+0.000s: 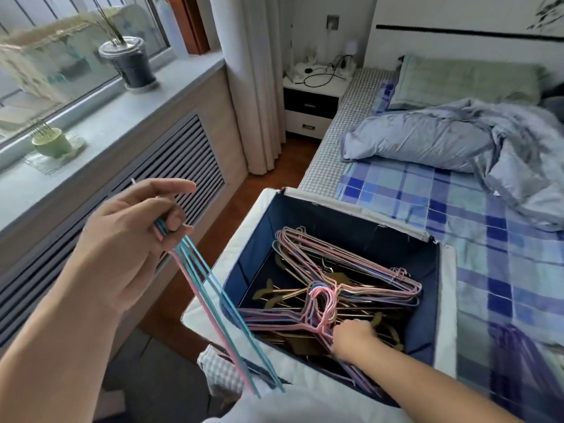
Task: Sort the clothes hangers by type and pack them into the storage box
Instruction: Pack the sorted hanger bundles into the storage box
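Hangers (213, 303) between left fingers (175, 221), beside storage box (442, 303).

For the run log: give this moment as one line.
left hand grips blue and pink hangers | right hand in storage box on wire hangers | packing unfinished

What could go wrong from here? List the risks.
1. The left hand holds a bundle of thin hangers by one end; the long ends hang loose and could snag the box rim.
2. The right hand reaches into the tangled pile of pink and blue wire hangers; lifting one may drag others along.
3. Gold hangers lie under the pile, so types may stay mixed.
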Demonstrator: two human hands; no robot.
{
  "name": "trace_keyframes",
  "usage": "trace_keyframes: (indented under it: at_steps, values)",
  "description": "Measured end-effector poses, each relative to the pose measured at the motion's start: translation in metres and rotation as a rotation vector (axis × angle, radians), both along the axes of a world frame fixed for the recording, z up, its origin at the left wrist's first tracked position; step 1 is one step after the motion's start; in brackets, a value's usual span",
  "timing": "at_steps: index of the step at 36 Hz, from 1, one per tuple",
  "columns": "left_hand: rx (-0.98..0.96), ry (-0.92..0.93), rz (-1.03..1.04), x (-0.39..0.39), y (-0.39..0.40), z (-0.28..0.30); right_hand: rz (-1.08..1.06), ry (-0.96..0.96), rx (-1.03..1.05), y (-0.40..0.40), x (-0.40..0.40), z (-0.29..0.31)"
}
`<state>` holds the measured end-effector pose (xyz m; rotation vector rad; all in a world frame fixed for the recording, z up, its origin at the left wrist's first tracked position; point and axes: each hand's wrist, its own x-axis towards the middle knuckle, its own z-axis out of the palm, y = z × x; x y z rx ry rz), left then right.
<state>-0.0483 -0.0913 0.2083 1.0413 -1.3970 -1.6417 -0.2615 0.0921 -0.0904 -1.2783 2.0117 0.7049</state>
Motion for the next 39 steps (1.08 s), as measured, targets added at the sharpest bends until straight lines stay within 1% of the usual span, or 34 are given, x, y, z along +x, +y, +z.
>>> trace_keyframes:
  at_steps: [1, 2, 3, 4, 6, 7, 8, 9, 10, 11, 12, 13, 14, 17, 18, 21, 23, 24, 25, 27, 29, 31, 32, 33, 35, 36, 37, 39]
  values:
    - [0.004, 0.025, -0.030, -0.004, 0.000, 0.004, -0.026, -0.010, -0.035, -0.006, -0.005, 0.016]
    - [0.007, 0.052, -0.066, -0.009, 0.000, 0.009, -0.085, -0.074, -0.107, -0.014, -0.012, 0.034]
    - [0.007, 0.075, -0.102, -0.013, 0.001, 0.014, -0.189, -0.201, -0.189, -0.021, -0.017, 0.057]
    - [0.006, 0.097, -0.141, -0.018, 0.004, 0.019, -0.323, -0.382, -0.279, -0.028, -0.021, 0.082]
    - [-0.002, 0.148, -0.230, -0.030, 0.010, 0.027, -0.606, -0.815, -0.465, -0.037, -0.022, 0.134]
    - [0.002, 0.181, -0.279, -0.037, 0.016, 0.030, -0.688, -1.003, -0.557, -0.037, -0.021, 0.157]
    - [0.000, 0.217, -0.319, -0.044, 0.020, 0.034, -0.702, -1.146, -0.629, -0.038, -0.020, 0.180]
    - [0.000, 0.241, -0.343, -0.051, 0.026, 0.034, -0.666, -1.228, -0.648, -0.036, -0.018, 0.195]
    - [0.001, 0.254, -0.358, -0.059, 0.030, 0.034, -0.591, -1.249, -0.637, -0.035, -0.015, 0.208]
    - [0.001, 0.261, -0.364, -0.067, 0.034, 0.031, -0.489, -1.199, -0.622, -0.033, -0.009, 0.216]
    - [0.008, 0.263, -0.359, -0.074, 0.037, 0.028, -0.397, -1.105, -0.618, -0.030, -0.003, 0.217]
    - [0.013, 0.263, -0.355, -0.079, 0.042, 0.024, -0.353, -0.993, -0.653, -0.028, 0.005, 0.216]
    - [0.020, 0.266, -0.362, -0.085, 0.047, 0.020, -0.364, -0.892, -0.732, -0.027, 0.010, 0.211]
    - [0.039, 0.237, -0.395, -0.095, 0.070, 0.009, -0.536, -0.756, -1.098, -0.026, 0.023, 0.199]
    - [0.042, 0.230, -0.406, -0.097, 0.078, 0.005, -0.568, -0.701, -1.175, -0.025, 0.023, 0.197]
    - [0.062, 0.212, -0.402, -0.106, 0.093, 0.000, -0.512, -0.447, -1.264, -0.018, 0.024, 0.198]
    - [0.055, 0.176, -0.460, -0.110, 0.092, -0.001, -0.426, -0.296, -1.280, -0.013, 0.023, 0.201]
    - [0.012, 0.109, -0.507, -0.111, 0.089, -0.001, -0.390, -0.238, -1.276, -0.011, 0.019, 0.203]
    - [-0.073, -0.002, -0.552, -0.111, 0.086, -0.002, -0.357, -0.203, -1.267, -0.009, 0.013, 0.203]
    - [-0.312, -0.295, -0.559, -0.106, 0.080, -0.007, -0.281, -0.176, -1.222, -0.004, -0.005, 0.206]
    - [-0.667, -0.636, -0.435, -0.091, 0.076, -0.013, -0.177, -0.126, -1.107, 0.000, -0.027, 0.214]
    - [-1.026, -0.966, -0.271, -0.077, 0.071, -0.016, -0.053, -0.079, -0.936, 0.003, -0.045, 0.227]
    - [-1.142, -1.058, -0.220, -0.072, 0.069, -0.018, 0.030, -0.062, -0.854, 0.003, -0.052, 0.234]
    - [-1.211, -1.086, -0.206, -0.070, 0.067, -0.020, 0.123, -0.043, -0.790, 0.001, -0.056, 0.240]
    - [-1.296, -1.053, -0.297, -0.074, 0.062, -0.023, 0.282, -0.036, -0.718, -0.005, -0.059, 0.252]
    - [-1.299, -1.036, -0.400, -0.078, 0.059, -0.025, 0.329, -0.051, -0.697, -0.011, -0.059, 0.259]
    - [-1.236, -1.003, -0.536, -0.083, 0.056, -0.026, 0.361, -0.066, -0.673, -0.018, -0.059, 0.264]
    - [-0.896, -0.881, -0.784, -0.087, 0.052, -0.023, 0.469, -0.037, -0.632, -0.033, -0.059, 0.271]
